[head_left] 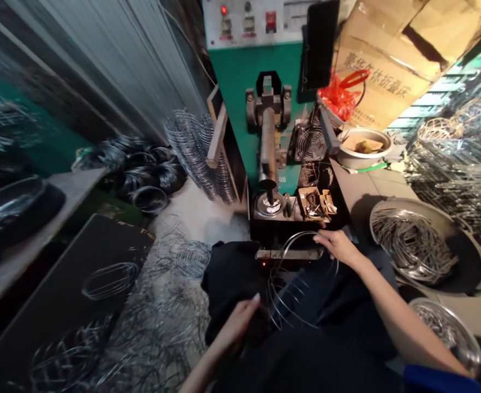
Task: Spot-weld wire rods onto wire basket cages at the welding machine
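Note:
A round wire frame [279, 314] made of thin bright metal rings with short cross wires stands tilted over my dark-clad lap. My right hand [335, 245] pinches its upper ring between thumb and fingers. Just left of the frame is my left hand [240, 319], thumb pointing up and forward; its other fingers are in shadow, and I cannot tell whether they touch the wire. Ahead of the frame rises a green machine [232, 82] with a thick horizontal metal arm [268, 144]. Beneath the arm's tip sits a round metal base [270, 205].
On the right, a large pan [475, 254] holds bent wires, and a metal bowl [472, 341] holds small pieces. Small cardboard boxes [312, 199] lie beside the machine base. Stacked wire rings [191, 153] hang at its left. Loose wire [162, 327] covers the floor near a dark board [72, 278].

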